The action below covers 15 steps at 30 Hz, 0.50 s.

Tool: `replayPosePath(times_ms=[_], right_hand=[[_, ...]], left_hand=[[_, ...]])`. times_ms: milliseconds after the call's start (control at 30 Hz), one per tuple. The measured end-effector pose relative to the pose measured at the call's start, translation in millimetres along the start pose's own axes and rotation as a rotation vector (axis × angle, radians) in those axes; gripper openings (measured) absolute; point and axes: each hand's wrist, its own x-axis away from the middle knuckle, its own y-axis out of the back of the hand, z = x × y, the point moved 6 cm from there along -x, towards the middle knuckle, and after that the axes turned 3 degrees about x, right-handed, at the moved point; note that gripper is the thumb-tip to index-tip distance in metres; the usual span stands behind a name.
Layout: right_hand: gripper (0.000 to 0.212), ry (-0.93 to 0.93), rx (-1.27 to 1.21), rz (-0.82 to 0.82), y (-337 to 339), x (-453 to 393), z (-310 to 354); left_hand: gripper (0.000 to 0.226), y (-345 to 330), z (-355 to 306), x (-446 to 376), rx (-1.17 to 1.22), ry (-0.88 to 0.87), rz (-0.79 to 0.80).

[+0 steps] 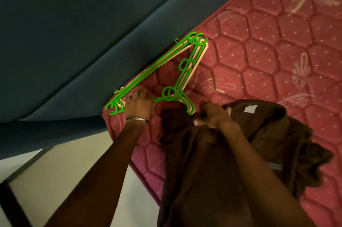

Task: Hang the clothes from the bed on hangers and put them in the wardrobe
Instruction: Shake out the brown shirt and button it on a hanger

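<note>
Lying stacked on the corner of a pink quilted mattress (268, 45), a bundle of green and cream plastic hangers (187, 67) sits at about eleven o'clock from the middle of the view, its long bar running along the mattress edge beside a dark blue padded panel (74, 32). The person's left hand (139, 104) rests on the lower end of that bundle at nine o'clock from centre, fingers curled over the plastic and gripping it; a metal bracelet (136, 119) circles the wrist. The right hand (214, 115), just right of centre, is closed tight round a bunched fold of a dark brown garment (262, 134), thumb pressed against the cloth. The hooked ends of the hangers lie just beside that hand at its ten o'clock. The garment spreads over the mattress toward four o'clock and hangs down toward six o'clock, with a white label (249, 109) showing near its top edge. A pale floor (55, 171) shows at seven o'clock, below the mattress edge.
</note>
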Motion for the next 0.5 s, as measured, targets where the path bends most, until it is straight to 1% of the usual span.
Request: replayPosePath(times_ms=[33,67,100,133,167,200,233,300,333,367,433,467,500], right_hand=[[0.076,0.014,0.071,0.127,-8,6,-5],[0.083,0.005,0.132,0.216,-14,13,-11],[0.083,-0.024,0.162,0.258,-18,18,-18],[0.078,-0.061,0.151,0.252,-18,22,-25],[0.071,-0.079,0.114,0.197,-17,22,-30],[0.061,-0.065,0.063,0.095,-13,22,-32],[0.050,-0.023,-0.012,-0.049,-6,18,-30],[0.025,0.080,-0.287,-0.383,13,15,-23],[0.019,0.099,-0.458,-0.488,17,13,-22],[0.020,0.091,-0.598,-0.559,20,13,-22],[0.022,0.013,-0.765,-0.618,11,6,-27],[0.021,-0.021,-0.822,-0.606,4,2,-27],[0.019,-0.035,-0.855,-0.559,-5,-2,-23]], left_hand=[[0.028,-7,2,-4,-0.019,-0.032,0.016],[0.035,-15,3,-6,-0.020,-0.051,0.067],[0.039,-21,5,-5,-0.031,-0.045,0.107],[0.038,-23,5,-4,-0.020,-0.030,0.128],[0.034,-22,5,-5,-0.017,-0.017,0.111],[0.029,-20,2,-4,-0.017,-0.029,0.083],[0.028,-16,-2,-3,-0.032,-0.049,0.065],[0.026,-9,-9,-3,-0.090,-0.089,0.009],[0.024,-4,-12,-3,-0.112,-0.103,-0.034],[0.021,1,-14,-4,-0.133,-0.101,-0.076],[0.011,14,-16,-5,-0.127,-0.072,-0.158],[0.010,18,-14,-4,-0.095,-0.041,-0.188],[0.013,22,-9,-3,-0.039,0.002,-0.213]])
